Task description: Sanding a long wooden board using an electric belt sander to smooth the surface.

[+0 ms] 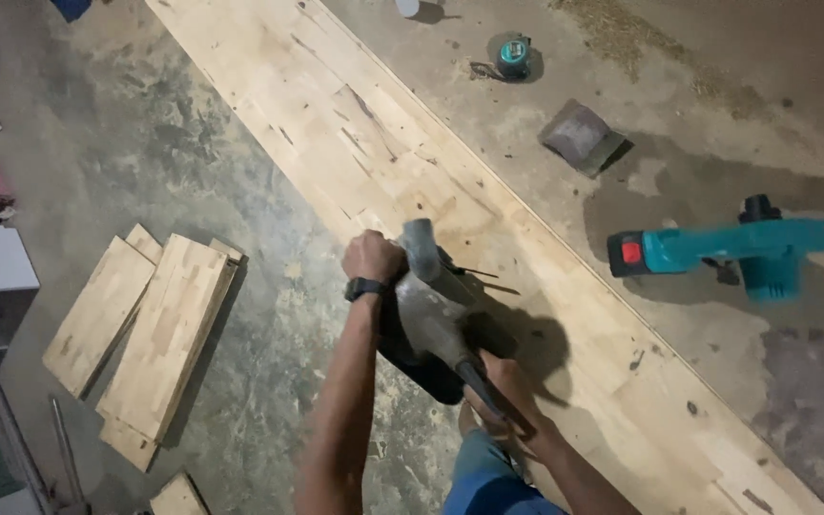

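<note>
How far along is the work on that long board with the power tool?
Done: offcuts lie stacked on the floor. In hand: left hand and right hand grip a grey power tool at the long board's near edge. Left: I cannot tell how much of the board has been worked.

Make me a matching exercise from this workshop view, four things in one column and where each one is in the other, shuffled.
Things:
1. power tool
2. tape measure
3. teal cordless tool
4. stack of short boards

Places:
A. on the floor left of the long plank
B. on the floor at the top, right of the plank
C. gripped by the left hand and right hand on the plank
D. lying on the floor at the right edge

Pairs: 1-C, 2-B, 3-D, 4-A
</note>
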